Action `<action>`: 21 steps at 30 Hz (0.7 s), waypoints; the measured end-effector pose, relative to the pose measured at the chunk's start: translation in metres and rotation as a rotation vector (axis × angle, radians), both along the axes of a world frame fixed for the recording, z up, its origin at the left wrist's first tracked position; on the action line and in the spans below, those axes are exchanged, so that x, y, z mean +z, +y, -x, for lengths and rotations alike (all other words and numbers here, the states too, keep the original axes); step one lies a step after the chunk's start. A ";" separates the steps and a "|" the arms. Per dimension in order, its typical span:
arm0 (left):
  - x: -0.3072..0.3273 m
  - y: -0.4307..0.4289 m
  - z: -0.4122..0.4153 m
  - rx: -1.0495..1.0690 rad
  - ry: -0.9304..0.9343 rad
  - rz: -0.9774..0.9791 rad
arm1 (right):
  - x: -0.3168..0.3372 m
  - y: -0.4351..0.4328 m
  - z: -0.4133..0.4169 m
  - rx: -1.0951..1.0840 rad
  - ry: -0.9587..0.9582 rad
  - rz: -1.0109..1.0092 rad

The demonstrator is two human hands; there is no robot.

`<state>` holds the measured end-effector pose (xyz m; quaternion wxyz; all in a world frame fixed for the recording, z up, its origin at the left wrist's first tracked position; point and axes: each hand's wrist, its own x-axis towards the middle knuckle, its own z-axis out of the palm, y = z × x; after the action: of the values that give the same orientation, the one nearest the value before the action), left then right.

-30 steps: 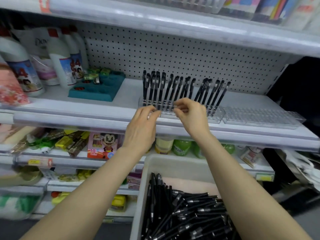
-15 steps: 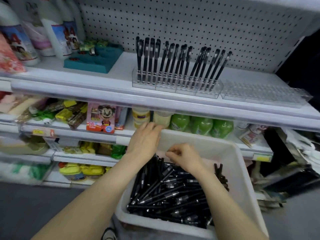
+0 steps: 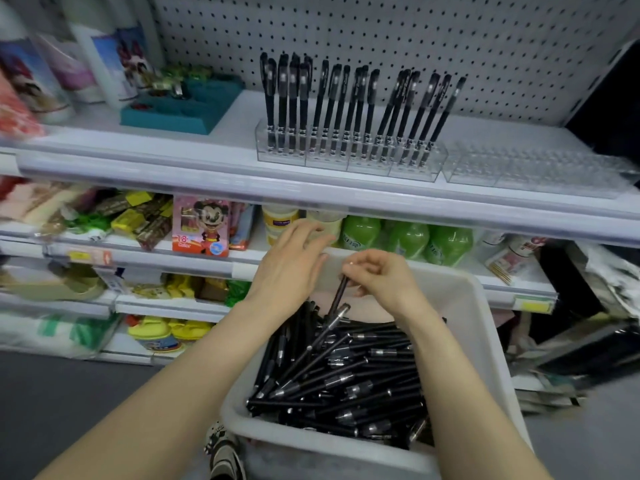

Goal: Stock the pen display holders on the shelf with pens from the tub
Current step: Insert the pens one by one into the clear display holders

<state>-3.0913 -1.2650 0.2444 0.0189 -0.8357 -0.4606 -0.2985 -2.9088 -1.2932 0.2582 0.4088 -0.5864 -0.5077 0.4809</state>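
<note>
Return to the tub (image 3: pixel 491 327). Both hands, at the filled holder (image 3: pixel 349 164) on the shelf (image 3: pixel 138 150) a second ago, have dropped to the loose pens (image 3: pixel 349 379). Right grip (image 3: pixel 381 278) pinches one black pen (image 3: pixel 338 294) by its upper end; left grip (image 3: pixel 291 268) is spread, holding nothing. An empty holder (image 3: pixel 526 169) remains, so another placement cycle appears to be starting

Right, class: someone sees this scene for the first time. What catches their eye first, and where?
First, the white tub low in front, heaped with loose black pens, where the right hand pinches one pen and the left hand lies open beside it. Then the row of black pens standing in a clear holder on the shelf above, with an empty holder to its right.
</note>
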 end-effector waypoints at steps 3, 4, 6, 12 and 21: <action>0.006 -0.006 -0.002 -0.057 -0.064 0.083 | 0.013 0.000 -0.012 -0.137 0.105 -0.129; 0.007 -0.008 -0.005 -0.074 -0.045 0.146 | 0.015 0.001 -0.015 -0.181 0.149 -0.149; 0.009 -0.010 -0.013 -0.086 0.033 0.233 | 0.017 0.003 -0.019 -0.274 0.253 -0.169; 0.021 -0.006 -0.026 -0.054 0.062 0.228 | 0.012 0.006 -0.026 -0.450 0.278 -0.207; 0.058 0.024 -0.012 -0.083 0.120 -0.083 | 0.030 0.012 -0.003 -0.071 -0.892 -0.725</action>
<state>-3.0793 -1.2407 0.3027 0.0688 -0.8689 -0.4109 -0.2674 -2.9062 -1.2814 0.2886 0.3460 -0.5714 -0.7435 -0.0317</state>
